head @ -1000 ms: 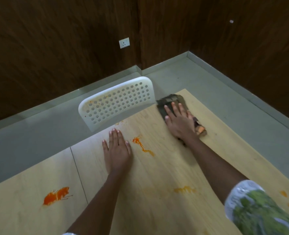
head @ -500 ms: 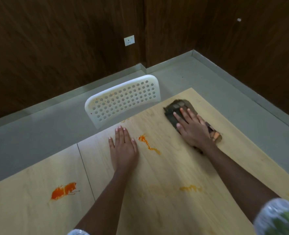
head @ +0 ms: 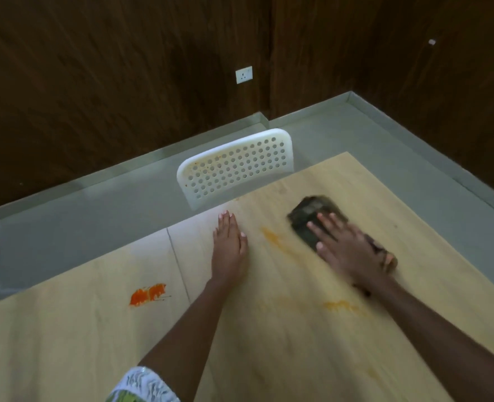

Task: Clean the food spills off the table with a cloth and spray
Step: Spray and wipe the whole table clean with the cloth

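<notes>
Dark cloth (head: pixel 312 219) pressed flat under right hand (head: pixel 347 250), fingers spread, mid-wipe on table (head: pixel 269 343). Left hand (head: pixel 228 250) open, flat, empty, just left of smear (head: pixel 275 239). Next, probably: sweep left across smear. Far edge near cloth; open wood nearer. Spray unseen.

Pale wood table (head: pixel 269 343), orange spills (head: pixel 148 294), dark cloth (head: pixel 312 219), white perforated chair (head: pixel 237 166)
</notes>
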